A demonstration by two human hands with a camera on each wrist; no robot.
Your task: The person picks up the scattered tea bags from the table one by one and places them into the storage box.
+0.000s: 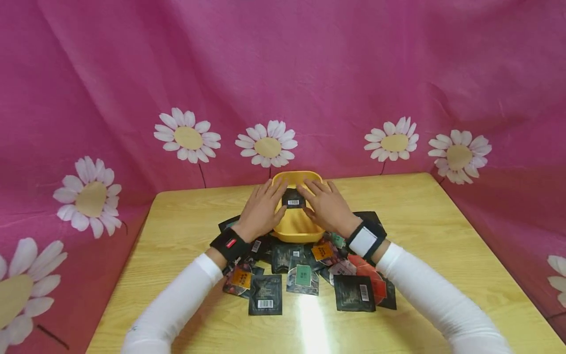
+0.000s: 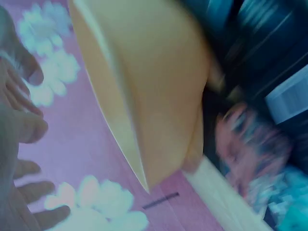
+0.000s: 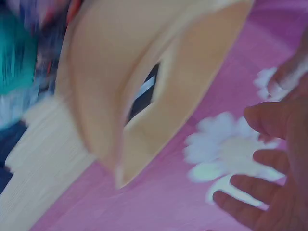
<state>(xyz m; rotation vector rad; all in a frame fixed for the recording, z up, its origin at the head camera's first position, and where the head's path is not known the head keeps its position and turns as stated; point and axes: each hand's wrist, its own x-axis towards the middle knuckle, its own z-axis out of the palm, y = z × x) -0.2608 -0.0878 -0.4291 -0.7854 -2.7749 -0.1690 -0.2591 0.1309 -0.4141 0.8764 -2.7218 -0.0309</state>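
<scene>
A yellow plastic container [image 1: 298, 238] stands on the table with one black sachet [image 1: 294, 195] inside, its white barcode label facing up. My left hand [image 1: 262, 209] hovers over the container's left rim, fingers extended and nothing in them. Over the right rim is my right hand [image 1: 328, 206], its fingers spread and likewise holding nothing. In the right wrist view the sachet [image 3: 143, 98] shows past the container's rim, apart from the spread fingers [image 3: 269, 161]. The left wrist view has the container's outer wall [image 2: 159, 91] beside the left hand.
Many flat sachets lie in a loose pile around the container's near side, among them a black one [image 1: 265, 295], a green-labelled one [image 1: 303, 278] and another black one [image 1: 354, 293]. The wooden table [image 1: 185, 305] ends at a pink flowered cloth [image 1: 327, 88] behind and at both sides.
</scene>
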